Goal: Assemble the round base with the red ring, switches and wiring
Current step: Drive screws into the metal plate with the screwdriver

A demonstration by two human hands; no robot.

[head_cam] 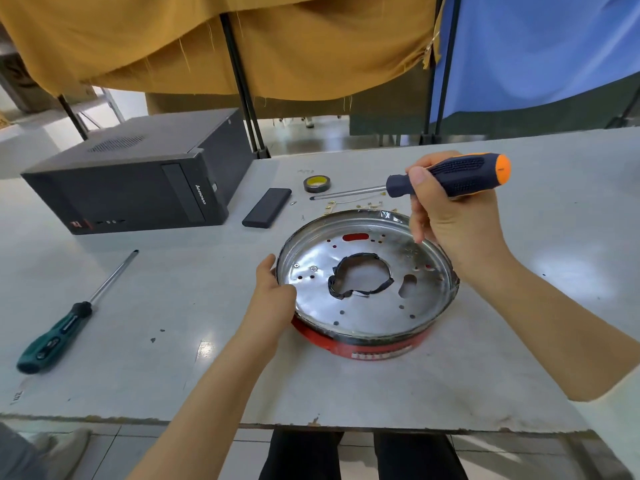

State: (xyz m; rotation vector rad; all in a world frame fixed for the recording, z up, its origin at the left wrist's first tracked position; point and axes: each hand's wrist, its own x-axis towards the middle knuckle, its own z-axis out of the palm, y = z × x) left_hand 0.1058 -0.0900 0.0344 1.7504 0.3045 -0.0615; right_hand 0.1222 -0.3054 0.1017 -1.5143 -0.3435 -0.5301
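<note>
Both busy — left hand [273,292] (base [367,317]).

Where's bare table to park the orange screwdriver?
Bare table right of the round base; also between it and the green screwdriver. Crowded behind the base: small brass parts, tape roll, black block.

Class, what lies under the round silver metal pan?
A red ring shows beneath the round silver metal pan's near edge, and grey table through its central hole. Anything else underneath is hidden.
</note>
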